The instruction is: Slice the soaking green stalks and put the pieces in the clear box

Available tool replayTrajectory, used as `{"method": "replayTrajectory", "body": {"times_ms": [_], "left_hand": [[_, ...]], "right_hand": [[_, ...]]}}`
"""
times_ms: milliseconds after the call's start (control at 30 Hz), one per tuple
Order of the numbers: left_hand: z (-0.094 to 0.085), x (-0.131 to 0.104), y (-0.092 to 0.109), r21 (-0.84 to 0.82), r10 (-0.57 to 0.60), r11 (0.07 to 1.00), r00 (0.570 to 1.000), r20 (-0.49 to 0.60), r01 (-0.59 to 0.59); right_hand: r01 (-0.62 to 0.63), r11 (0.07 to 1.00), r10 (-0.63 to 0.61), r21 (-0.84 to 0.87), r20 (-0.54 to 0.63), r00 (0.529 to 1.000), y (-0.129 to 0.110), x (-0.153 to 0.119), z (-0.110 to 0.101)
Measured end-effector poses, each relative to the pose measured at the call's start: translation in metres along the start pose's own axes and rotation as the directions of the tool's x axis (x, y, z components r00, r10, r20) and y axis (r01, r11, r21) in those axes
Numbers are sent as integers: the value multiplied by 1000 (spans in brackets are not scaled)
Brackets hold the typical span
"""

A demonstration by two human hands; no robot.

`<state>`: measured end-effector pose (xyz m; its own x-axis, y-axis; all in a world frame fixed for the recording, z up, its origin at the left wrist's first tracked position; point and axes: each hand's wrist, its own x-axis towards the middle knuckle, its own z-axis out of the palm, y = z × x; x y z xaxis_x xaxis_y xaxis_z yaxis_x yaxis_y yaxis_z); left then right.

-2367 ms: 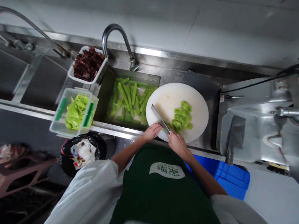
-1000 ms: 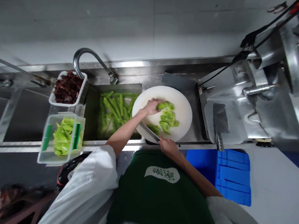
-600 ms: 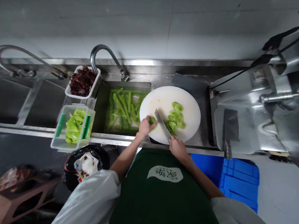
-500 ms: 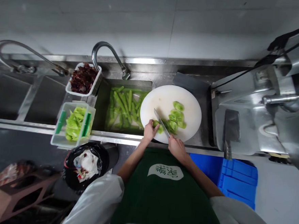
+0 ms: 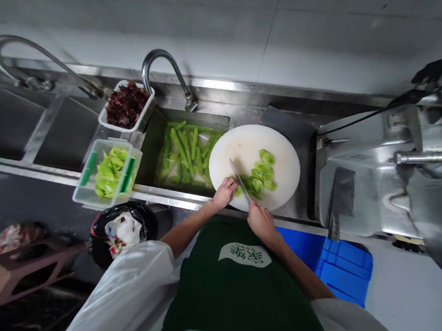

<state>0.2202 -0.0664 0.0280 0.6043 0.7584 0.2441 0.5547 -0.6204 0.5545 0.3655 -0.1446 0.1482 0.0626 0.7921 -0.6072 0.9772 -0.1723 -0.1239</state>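
Note:
My right hand [image 5: 261,220] is closed round the handle of a knife [image 5: 240,181], whose blade slants up and left over a white oval cutting board [image 5: 227,148]. Left of the blade, my left hand [image 5: 225,192] has its fingers curled on a piece of green vegetable [image 5: 239,191] at the board's near left edge; the fingers cover part of it. Several green slices [image 5: 262,174] lie on the board, right of the blade. Long green stalks [image 5: 184,148] soak in the sink basin [image 5: 152,140] beside the board.
Left of the basin stand a tub of dark red leaves [image 5: 126,105] and a clear container of pale green leaves [image 5: 110,172]. A lined bin [image 5: 149,221] is below. A cleaver [image 5: 343,199] lies on the machine at right, above a blue crate [image 5: 344,270]. A faucet [image 5: 174,71] arches over the basin.
The view has shifted slightly. My left hand's fingers have drawn in closer on the vegetable piece. The knife stays in nearly the same spot, and the slices lie as before.

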Motion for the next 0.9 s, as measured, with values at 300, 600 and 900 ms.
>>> {"method": "replayTrajectory", "body": {"times_ms": [300, 600, 900], "left_hand": [[2, -2, -2, -96, -36, 995, 999, -19, 34], [2, -5, -5, -173, -63, 983, 997, 43, 69], [3, -8, -5, -233, -77, 969, 997, 10, 77]], "right_hand": [[-4, 1000, 4, -3, -37, 999, -11, 15, -5], [-9, 1000, 8, -11, -45, 999, -19, 21, -10], [-76, 997, 76, -21, -4, 997, -29, 19, -16]]}}
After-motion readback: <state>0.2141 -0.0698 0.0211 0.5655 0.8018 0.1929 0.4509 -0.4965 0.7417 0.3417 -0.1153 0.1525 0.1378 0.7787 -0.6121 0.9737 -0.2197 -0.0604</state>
